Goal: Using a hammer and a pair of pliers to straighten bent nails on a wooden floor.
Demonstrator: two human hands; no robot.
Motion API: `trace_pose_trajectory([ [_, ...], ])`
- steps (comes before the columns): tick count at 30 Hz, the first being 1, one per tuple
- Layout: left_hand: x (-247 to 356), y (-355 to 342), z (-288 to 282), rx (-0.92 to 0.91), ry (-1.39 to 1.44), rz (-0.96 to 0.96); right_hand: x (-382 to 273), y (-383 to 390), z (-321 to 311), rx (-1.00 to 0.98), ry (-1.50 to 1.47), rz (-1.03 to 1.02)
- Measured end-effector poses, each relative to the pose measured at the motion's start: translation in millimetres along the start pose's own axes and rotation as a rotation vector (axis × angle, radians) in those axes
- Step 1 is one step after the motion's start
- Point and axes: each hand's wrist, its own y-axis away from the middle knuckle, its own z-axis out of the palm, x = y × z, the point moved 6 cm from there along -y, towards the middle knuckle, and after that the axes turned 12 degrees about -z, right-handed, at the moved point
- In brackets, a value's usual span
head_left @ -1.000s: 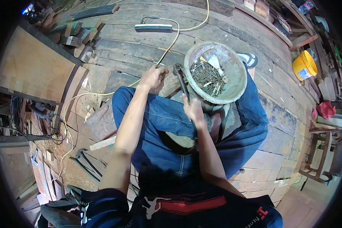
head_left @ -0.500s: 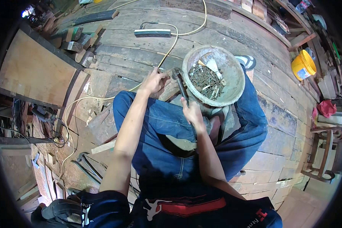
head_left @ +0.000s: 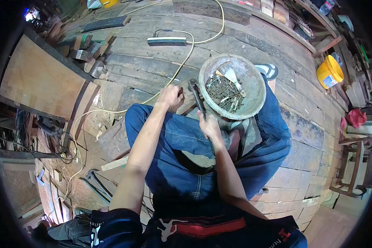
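Note:
My right hand [head_left: 210,126] is wrapped around the dark handle of a hammer [head_left: 198,100], whose head lies over a piece of wood [head_left: 187,101] in front of my bent leg. My left hand [head_left: 169,97] is closed at the left side of that wood, fingers curled in. Whatever it may pinch is too small to make out. Just right of the hammer, a wide grey bowl [head_left: 257,108] rests against my legs. Many loose nails [head_left: 225,93] lie in it, along with a pale flat scrap [head_left: 231,75].
A yellowish cord [head_left: 185,58] runs over the plank floor past my left hand to a power strip [head_left: 166,41]. Wood offcuts [head_left: 82,54] and a curved wooden panel [head_left: 41,78] are at left. A yellow bucket [head_left: 330,72] stands at far right, above a red cloth [head_left: 356,118].
My left hand has drawn back slightly, and its fingers have curled in from a more stretched position. The right hand and hammer stay almost in place; the whole view has shifted a little.

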Motion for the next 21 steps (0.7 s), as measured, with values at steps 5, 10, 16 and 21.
trace_pose_trajectory([
  [5, 2, 0, -2, 0.062, -0.045, -0.061, 0, 1, -1, -0.025, 0.038, 0.021],
  [10, 3, -2, 2, 0.033, -0.104, -0.051, -2, 1, -2, -0.034, 0.008, 0.027],
  [16, -1, -4, 2, 0.026, -0.025, -0.136, 4, -1, 1, -0.034, 0.006, 0.028],
  [21, -11, -5, 3, 0.032, 0.004, -0.274, 6, -2, 2, -0.029, -0.004, 0.014],
])
